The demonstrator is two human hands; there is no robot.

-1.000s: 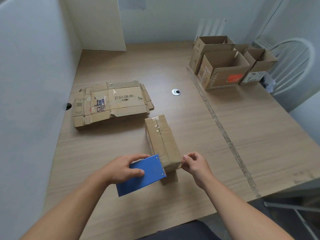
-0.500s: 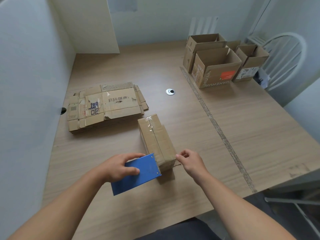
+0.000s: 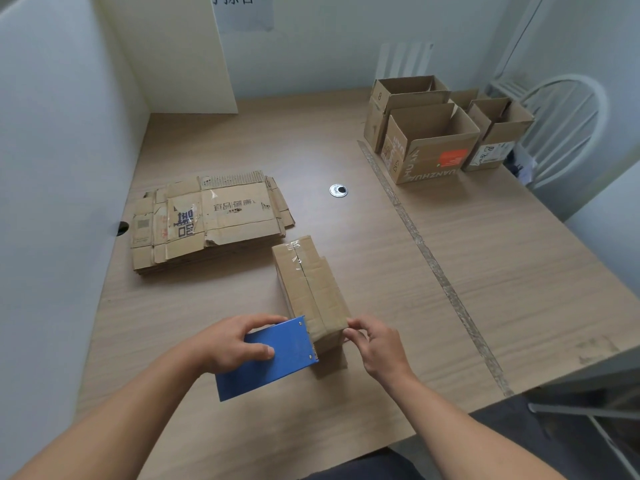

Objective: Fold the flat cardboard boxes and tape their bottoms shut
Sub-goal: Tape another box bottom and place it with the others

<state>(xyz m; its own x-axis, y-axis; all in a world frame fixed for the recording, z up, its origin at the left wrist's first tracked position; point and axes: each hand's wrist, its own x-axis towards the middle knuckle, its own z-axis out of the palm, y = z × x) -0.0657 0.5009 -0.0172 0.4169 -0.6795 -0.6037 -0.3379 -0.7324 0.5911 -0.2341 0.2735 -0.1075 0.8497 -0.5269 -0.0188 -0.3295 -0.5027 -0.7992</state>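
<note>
While left hand (image 3: 225,344) grips dispenser (image 3: 287,351), right hand (image 3: 381,348) pinches box (image 3: 311,282) at near edge.

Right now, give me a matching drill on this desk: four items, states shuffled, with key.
Things:
1. blue tape dispenser
2. stack of flat boxes
3. box with orange label
4. taped box

States:
A. stands open top up, far right of the table
B. right hand pinches its near end
C. left hand grips it
D. lies flat on the left side of the table

Pairs: 1-C, 2-D, 3-A, 4-B
</note>
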